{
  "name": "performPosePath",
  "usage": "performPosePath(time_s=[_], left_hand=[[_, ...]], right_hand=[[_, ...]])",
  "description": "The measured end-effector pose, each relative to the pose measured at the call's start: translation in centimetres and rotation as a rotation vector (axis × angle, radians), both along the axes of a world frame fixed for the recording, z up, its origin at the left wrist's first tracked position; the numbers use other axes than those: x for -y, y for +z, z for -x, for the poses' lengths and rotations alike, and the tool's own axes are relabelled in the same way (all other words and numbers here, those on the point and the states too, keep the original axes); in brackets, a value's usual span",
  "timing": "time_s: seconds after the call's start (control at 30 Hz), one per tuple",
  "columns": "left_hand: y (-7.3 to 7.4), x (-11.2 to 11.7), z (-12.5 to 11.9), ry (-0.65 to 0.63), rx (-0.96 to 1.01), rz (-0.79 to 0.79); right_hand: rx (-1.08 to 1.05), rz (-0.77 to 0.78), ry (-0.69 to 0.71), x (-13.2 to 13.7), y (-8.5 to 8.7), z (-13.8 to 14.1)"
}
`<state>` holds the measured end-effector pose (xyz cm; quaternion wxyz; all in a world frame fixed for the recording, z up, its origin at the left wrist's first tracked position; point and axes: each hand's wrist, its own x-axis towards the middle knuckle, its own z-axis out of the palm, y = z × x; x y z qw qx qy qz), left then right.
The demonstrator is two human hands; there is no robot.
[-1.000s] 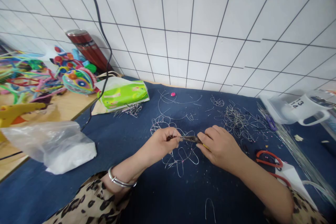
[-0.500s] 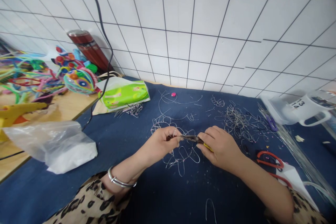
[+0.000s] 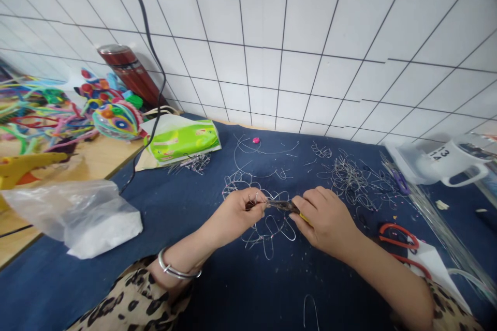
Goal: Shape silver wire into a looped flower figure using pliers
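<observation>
the left hand [image 3: 236,217] is closed in a pinch, thumb against fingers, on a thin wire [image 3: 257,195]; the right hand [image 3: 328,220] is wrapped round the pliers [image 3: 282,205], whose nose reaches to the left fingertips. the wire is at that meeting point, over the middle of the bench [image 3: 240,289]. whether the pliers bite on it is too small to tell

wire loops [image 3: 267,236] lie just below and behind the hands; i cannot tell if the held wire joins them. further right are a wire tangle [image 3: 349,178] and the scissors [image 3: 396,226], and a bent wire [image 3: 306,297] lies near the front edge of the view

to do this well, i'd judge, pinch close to the plier tips so the thin wire has little slack to flex, hold the nose in line with it, and turn from the wrist with light pressure. a hard squeeze could nick the wire, a loose one could slip. mind the left fingertips, which sit right at the nose, and rest no weight on the loops, as they look easy to bend
</observation>
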<state>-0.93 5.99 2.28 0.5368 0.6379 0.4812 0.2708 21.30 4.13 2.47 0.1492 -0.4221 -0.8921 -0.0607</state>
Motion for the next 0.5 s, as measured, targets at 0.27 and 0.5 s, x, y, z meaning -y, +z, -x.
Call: performPosePath(time_s=[0.27,0.5], left_hand=[[-0.03,0.06,0.06,-0.004,0.021,0.026],[0.19,0.26,0.12,0.002,0.012,0.018]], right_hand=[[0.091,-0.094,-0.001,0.15,0.21,0.09],[0.102,-0.069,-0.005,0.23,0.03,0.13]])
